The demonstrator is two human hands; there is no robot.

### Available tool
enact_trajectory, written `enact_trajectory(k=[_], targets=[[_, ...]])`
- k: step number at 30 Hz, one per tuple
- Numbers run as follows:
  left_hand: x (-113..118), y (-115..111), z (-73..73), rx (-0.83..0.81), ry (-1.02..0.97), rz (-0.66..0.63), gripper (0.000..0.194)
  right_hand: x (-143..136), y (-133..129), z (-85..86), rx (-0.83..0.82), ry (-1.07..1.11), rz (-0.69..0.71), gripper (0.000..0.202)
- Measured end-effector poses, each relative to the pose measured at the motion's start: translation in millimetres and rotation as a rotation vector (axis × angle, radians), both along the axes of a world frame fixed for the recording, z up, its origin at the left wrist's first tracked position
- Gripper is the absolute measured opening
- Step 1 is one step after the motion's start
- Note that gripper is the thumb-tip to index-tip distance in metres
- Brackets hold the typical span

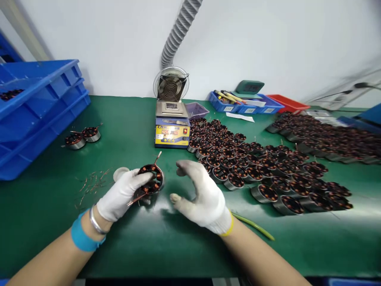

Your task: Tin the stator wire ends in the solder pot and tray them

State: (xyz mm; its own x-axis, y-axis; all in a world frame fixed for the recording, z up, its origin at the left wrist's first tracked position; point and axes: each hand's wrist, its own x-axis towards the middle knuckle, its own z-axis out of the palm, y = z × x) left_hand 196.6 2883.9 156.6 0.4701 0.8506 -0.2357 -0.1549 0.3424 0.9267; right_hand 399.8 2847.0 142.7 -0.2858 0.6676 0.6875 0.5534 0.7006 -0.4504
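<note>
My left hand [125,190], in a white glove, grips a motor stator [159,176], a metal ring with copper windings inside. Its thumb reaches into the ring's opening. One copper lead sticks up from the far side of the stator, and more leads point down toward my wrist. My right hand [199,194], gloved too, hovers just right of the stator with thumb and fingers apart and nothing between them. A small round whitish dish [119,173] lies behind my left hand, partly covered by it. Copper wire clippings [92,184] are scattered to the left.
A solder pot [172,131] with a lit display stands at the back, below a grey duct hose [180,29]. Many stators [235,180] fill the right side. Two stators [75,141] stand left beside blue crates [44,107]. A green-handled tool [256,227] lies by my right forearm.
</note>
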Motion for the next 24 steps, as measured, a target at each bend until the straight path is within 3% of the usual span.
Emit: enact_trajectory(k=[3,6,11,17,22,24], targets=[[3,1,-6.3,-0.038,-0.060,0.084,0.045,-5,-1,12.4,0.307,-0.304,0.008,0.037],[10,0,-11.9,-0.113,-0.127,0.121,0.048,-14,-3,17.4,0.362,-0.394,0.019,0.017],[17,-6,-13.9,-0.205,-0.170,0.238,0.056,-11,-3,9.0,0.283,-0.166,-0.045,0.021],[19,-10,-14.3,-0.243,-0.251,0.352,0.060,-16,-2,-0.1,0.028,0.141,-0.182,0.005],[20,-8,-27.2,-0.155,-0.258,0.355,0.055,-21,-6,-3.2,-0.057,0.115,-0.161,0.019],[21,-6,-32.6,-0.108,-0.234,0.363,0.051,-21,-6,-3.8,-0.063,0.127,-0.161,0.014]])
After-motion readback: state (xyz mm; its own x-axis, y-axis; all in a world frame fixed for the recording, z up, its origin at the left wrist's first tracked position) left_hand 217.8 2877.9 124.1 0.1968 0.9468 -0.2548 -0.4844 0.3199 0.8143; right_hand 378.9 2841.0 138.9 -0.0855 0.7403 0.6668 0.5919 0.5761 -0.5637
